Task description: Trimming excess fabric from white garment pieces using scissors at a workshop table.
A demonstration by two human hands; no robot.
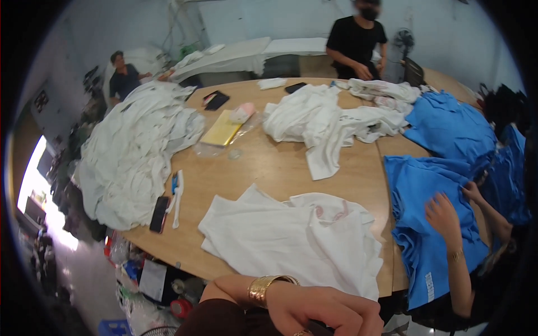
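A hand (325, 311) with a gold bangle (266, 288) rests at the lower edge, fingers curled together, holding nothing clearly visible; which hand it is cannot be told. Just beyond it, a crumpled white shirt (291, 241) lies at the near edge of the round wooden worktop (269, 168). Bare wood opens mid-table. A co-worker's hand (443, 215) presses blue shirts (420, 224) at right.

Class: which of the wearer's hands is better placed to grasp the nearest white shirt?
Likely left: the left hand sits just below the near edge of the white shirt; the right hand is out of view.
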